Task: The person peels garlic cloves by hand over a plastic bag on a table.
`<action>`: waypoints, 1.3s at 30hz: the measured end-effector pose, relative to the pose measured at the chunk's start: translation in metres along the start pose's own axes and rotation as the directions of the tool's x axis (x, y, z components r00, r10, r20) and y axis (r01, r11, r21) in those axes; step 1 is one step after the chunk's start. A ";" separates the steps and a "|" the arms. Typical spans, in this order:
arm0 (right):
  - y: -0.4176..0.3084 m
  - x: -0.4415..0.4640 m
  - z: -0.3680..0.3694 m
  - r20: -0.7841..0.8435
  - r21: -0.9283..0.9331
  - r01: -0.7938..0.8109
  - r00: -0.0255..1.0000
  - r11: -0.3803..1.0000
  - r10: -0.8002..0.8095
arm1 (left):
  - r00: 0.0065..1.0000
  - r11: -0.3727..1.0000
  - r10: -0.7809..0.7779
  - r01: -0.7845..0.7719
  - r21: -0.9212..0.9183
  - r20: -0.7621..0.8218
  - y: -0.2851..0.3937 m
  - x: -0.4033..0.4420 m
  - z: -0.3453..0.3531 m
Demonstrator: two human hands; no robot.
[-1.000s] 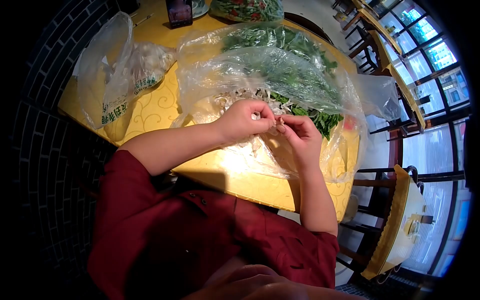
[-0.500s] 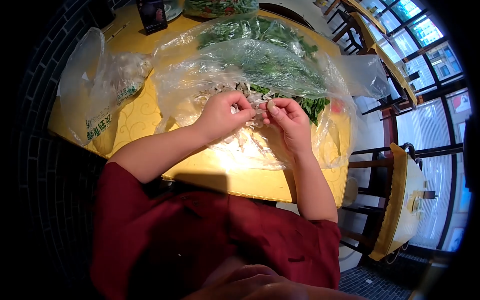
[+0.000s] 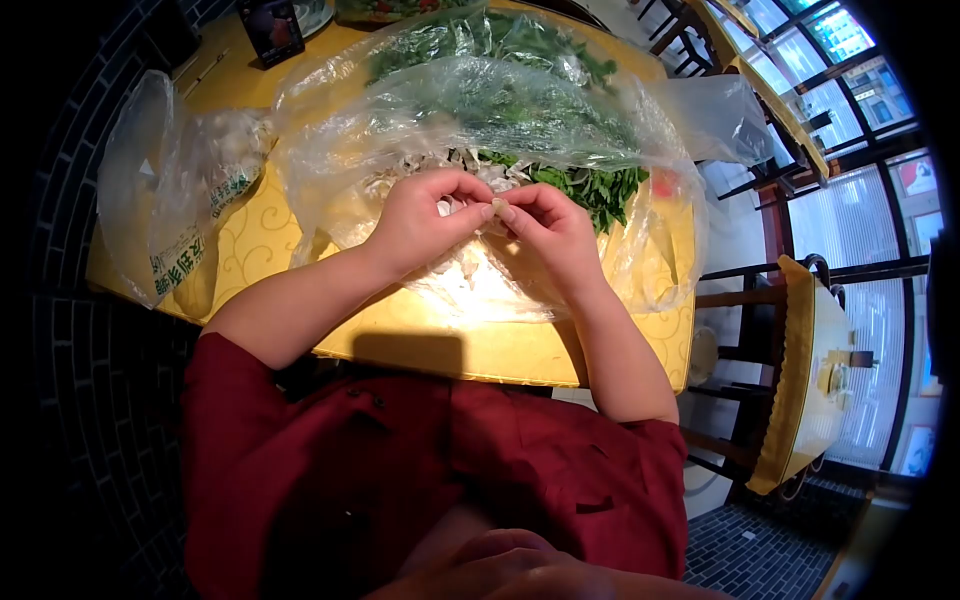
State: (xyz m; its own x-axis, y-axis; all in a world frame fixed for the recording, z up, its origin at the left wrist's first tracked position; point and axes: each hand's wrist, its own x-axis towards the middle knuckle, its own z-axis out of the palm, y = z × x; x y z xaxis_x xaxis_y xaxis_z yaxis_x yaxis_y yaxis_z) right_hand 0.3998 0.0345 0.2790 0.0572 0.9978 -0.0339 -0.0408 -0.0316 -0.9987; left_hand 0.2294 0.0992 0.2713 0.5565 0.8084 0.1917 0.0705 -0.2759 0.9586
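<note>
My left hand (image 3: 425, 220) and my right hand (image 3: 550, 232) meet fingertip to fingertip over the table. Between their pinched fingers is a small pale garlic clove (image 3: 499, 205), touched by both. Beneath the hands, papery garlic skins (image 3: 462, 268) lie on a clear plastic sheet (image 3: 330, 190) in bright light. Leafy greens (image 3: 600, 190) stick out from under the plastic just beyond my right hand, and more show through it farther back.
To the left on the yellow table (image 3: 262, 235) stands a plastic bag (image 3: 235, 150) of garlic bulbs. A phone (image 3: 270, 30), a plate (image 3: 313, 15) and a bag of vegetables (image 3: 400, 9) are at the back. Another table (image 3: 815, 370) is at the right.
My hands were slightly apart half a second ago and now touch at the fingertips around the clove. The whole view has shifted, with the table lying farther left and up.
</note>
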 end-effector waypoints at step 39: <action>0.006 -0.001 0.000 -0.006 -0.461 0.215 0.969 0.861 -0.245 | 0.992 0.980 0.120 -0.111 0.166 -0.046 0.002 0.000 -0.001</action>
State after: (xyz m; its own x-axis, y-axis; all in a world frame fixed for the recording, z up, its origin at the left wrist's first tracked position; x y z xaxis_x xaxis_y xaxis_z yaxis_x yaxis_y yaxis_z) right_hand 0.3996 0.0329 0.2729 0.0718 0.9746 0.2120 0.4366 0.1604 -0.8852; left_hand 0.2289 0.0991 0.2737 0.5219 0.7927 0.3150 0.1445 -0.4462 0.8832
